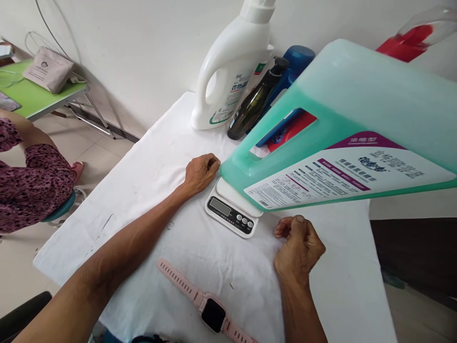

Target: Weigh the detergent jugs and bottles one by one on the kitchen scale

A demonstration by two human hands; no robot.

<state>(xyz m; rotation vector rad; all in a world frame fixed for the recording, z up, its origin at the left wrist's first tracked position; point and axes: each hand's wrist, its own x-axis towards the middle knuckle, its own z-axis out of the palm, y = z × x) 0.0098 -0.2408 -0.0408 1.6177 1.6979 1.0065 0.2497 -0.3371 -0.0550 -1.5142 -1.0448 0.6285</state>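
A large jug of green liquid (pixel 282 176) with a white and purple label stands on a small white kitchen scale (pixel 233 224). The scale's display looks blank, and its buttons face me. Beside the jug's lower left corner rests my left hand (pixel 202 174), fingers curled in and nothing visible in them. My right hand (pixel 300 245) is loosely closed on the cloth, to the right of the scale and apart from the jug, also with nothing visible in it. Between my forearms lies a pink smartwatch (pixel 213 314), its strap laid out and its screen dark.
Behind the scale stand a white detergent bottle (pixel 232 66), a dark pump bottle (pixel 255 102) and a blue bottle (pixel 299 58) by the wall. White cloth (pixel 150 164) covers the table. At left, a seated person (pixel 46 176) is near a green folding table (pixel 32 102) bearing a pouch (pixel 49 70).
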